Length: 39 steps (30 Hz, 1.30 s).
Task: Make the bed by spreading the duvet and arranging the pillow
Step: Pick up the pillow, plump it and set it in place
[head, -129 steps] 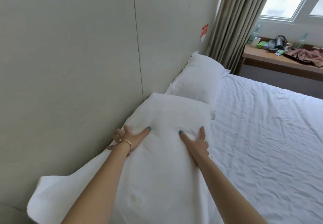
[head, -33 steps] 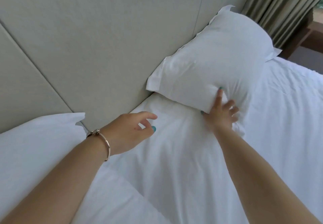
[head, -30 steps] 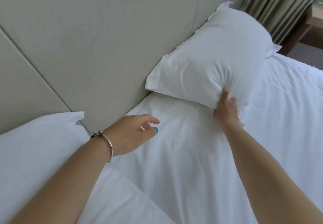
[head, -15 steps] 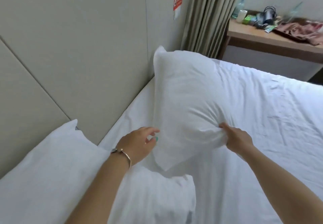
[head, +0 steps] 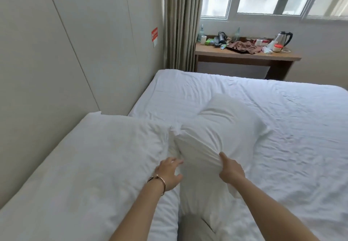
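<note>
A white pillow [head: 218, 127] is lifted off the bed in the middle of the view, its cover bunched into folds. My right hand [head: 230, 170] is shut on that bunched fabric at the pillow's near edge. My left hand [head: 169, 173], with a bracelet on the wrist, is open with fingers spread, touching the pillow's left side. A second white pillow [head: 90, 161] lies flat on the left along the padded wall. The white duvet [head: 273, 127] covers the bed, wrinkled.
A padded wall panel [head: 66, 62] runs along the left. Beyond the bed stand a beige curtain [head: 180, 22], windows, and a wooden desk [head: 246, 56] holding a kettle [head: 283, 38], bottles, a cloth and small items.
The pillow has been pulled off the headboard wall toward me and now hangs from my right hand near the first pillow. The view rose and turned toward the window.
</note>
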### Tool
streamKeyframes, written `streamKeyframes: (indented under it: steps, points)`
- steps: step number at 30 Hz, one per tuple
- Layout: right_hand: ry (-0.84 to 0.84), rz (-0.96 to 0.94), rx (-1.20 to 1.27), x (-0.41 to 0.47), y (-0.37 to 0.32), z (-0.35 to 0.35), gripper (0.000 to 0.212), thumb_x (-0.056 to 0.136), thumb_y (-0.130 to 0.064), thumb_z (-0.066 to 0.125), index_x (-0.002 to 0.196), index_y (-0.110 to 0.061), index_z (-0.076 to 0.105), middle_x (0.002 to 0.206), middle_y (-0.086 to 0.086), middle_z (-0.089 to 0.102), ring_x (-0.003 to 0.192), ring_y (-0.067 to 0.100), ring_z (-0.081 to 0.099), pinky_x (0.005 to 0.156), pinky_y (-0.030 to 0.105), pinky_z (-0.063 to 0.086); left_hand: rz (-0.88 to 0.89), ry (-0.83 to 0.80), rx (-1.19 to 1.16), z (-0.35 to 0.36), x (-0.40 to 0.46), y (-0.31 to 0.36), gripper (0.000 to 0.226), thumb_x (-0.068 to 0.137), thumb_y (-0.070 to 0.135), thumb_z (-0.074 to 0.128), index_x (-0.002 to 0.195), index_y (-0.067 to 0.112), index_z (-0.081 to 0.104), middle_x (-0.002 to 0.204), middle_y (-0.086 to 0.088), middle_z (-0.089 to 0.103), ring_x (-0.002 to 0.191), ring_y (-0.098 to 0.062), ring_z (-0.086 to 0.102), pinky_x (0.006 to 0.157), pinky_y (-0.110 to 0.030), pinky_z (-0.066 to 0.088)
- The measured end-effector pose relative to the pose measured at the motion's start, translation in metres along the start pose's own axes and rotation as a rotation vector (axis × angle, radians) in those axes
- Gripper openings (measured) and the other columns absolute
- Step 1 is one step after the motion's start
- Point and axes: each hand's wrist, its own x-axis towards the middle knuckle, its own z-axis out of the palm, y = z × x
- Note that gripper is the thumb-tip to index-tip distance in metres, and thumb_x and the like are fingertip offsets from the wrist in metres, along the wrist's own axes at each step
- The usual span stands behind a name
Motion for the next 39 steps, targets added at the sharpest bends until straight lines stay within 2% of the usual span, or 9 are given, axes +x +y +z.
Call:
streamKeyframes:
  steps: [4, 6, 14, 17, 21, 28, 33, 36, 39]
  points:
    - [-0.048, 0.074, -0.014, -0.081, 0.071, 0.035, 0.071, 0.085, -0.011, 0.044, 0.149, -0.034, 0.022, 0.127, 0.006, 0.054, 0.111, 0.025, 0.057, 0.085, 0.031, 0.047, 0.047, 0.024, -0.098, 0.022, -0.054, 0.016, 0.052, 0.093, 0.032, 0.053, 0.143, 0.028, 0.039, 0.150, 0.001, 0.030, 0.138, -0.022, 0.027, 0.113, -0.033, 0.025]
    - [-0.122, 0.093, -0.038, -0.125, 0.114, 0.050, 0.064, 0.086, -0.012, 0.042, 0.144, -0.036, 0.030, 0.134, 0.004, 0.053, 0.116, 0.024, 0.056, 0.088, 0.030, 0.046, 0.077, 0.011, -0.139, 0.045, -0.072, 0.026, 0.053, 0.092, 0.031, 0.055, 0.143, 0.027, 0.039, 0.149, 0.000, 0.030, 0.138, -0.021, 0.026, 0.113, -0.031, 0.024]
    - [-0.156, 0.148, -0.021, -0.240, 0.183, 0.070, 0.057, 0.086, -0.009, 0.047, 0.135, -0.037, 0.042, 0.123, 0.006, 0.059, 0.109, 0.028, 0.059, 0.086, 0.034, 0.049, 0.097, -0.204, -0.172, 0.152, -0.087, 0.077, 0.073, 0.081, 0.060, 0.060, 0.145, 0.041, 0.031, 0.156, 0.001, 0.019, 0.142, -0.025, 0.018, 0.114, -0.037, 0.020]
    - [-0.153, 0.112, 0.019, -0.280, 0.188, 0.080, 0.055, 0.082, -0.005, 0.048, 0.126, -0.037, 0.044, 0.112, 0.004, 0.061, 0.099, 0.028, 0.061, 0.079, 0.036, 0.050, 0.007, -0.210, -0.133, 0.191, -0.109, 0.093, 0.103, 0.051, 0.089, 0.036, 0.145, 0.051, 0.019, 0.159, 0.003, 0.011, 0.145, -0.025, 0.012, 0.116, -0.043, 0.015]
    - [-0.145, 0.087, 0.046, -0.330, 0.218, 0.094, 0.052, 0.079, 0.000, 0.047, 0.115, -0.036, 0.047, 0.103, -0.001, 0.060, 0.092, 0.024, 0.060, 0.070, 0.032, 0.046, -0.043, -0.194, -0.130, 0.231, -0.147, 0.109, 0.112, 0.040, 0.097, 0.027, 0.143, 0.057, 0.012, 0.159, 0.005, 0.005, 0.146, -0.025, 0.008, 0.115, -0.047, 0.015]
    - [-0.184, 0.074, 0.171, -0.402, 0.294, 0.141, 0.053, 0.076, 0.001, 0.047, 0.108, -0.041, 0.048, 0.099, -0.005, 0.059, 0.088, 0.019, 0.058, 0.073, 0.031, 0.048, -0.079, -0.195, -0.133, 0.295, -0.249, 0.149, 0.090, 0.071, 0.079, 0.053, 0.144, 0.055, 0.008, 0.158, 0.012, -0.003, 0.143, -0.028, 0.001, 0.111, -0.056, 0.023]
    - [-0.228, 0.075, 0.282, -0.466, 0.354, 0.181, 0.054, 0.076, -0.001, 0.054, 0.104, -0.047, 0.048, 0.102, -0.009, 0.061, 0.093, 0.017, 0.059, 0.082, 0.036, 0.054, -0.100, -0.214, -0.134, 0.348, -0.324, 0.175, 0.095, 0.064, 0.084, 0.051, 0.144, 0.055, 0.011, 0.158, 0.012, -0.002, 0.142, -0.027, 0.001, 0.110, -0.056, 0.023]
    - [-0.330, 0.076, 0.366, -0.487, 0.381, 0.186, 0.046, 0.078, -0.022, 0.072, 0.105, -0.046, 0.044, 0.104, -0.008, 0.057, 0.095, 0.016, 0.058, 0.082, 0.033, 0.053, -0.098, -0.228, -0.130, 0.369, -0.346, 0.186, 0.103, 0.055, 0.086, 0.044, 0.147, 0.049, 0.015, 0.159, 0.004, 0.001, 0.144, -0.028, 0.003, 0.114, -0.049, 0.016]
    - [-0.400, 0.104, 0.503, -0.489, 0.397, 0.176, 0.069, 0.077, -0.045, 0.077, 0.133, -0.047, 0.038, 0.124, -0.004, 0.042, 0.118, 0.015, 0.044, 0.101, 0.034, 0.042, -0.107, -0.200, -0.166, 0.372, -0.348, 0.194, 0.086, 0.075, 0.069, 0.054, 0.149, 0.038, 0.024, 0.158, -0.007, 0.010, 0.146, -0.025, 0.010, 0.115, -0.037, 0.010]
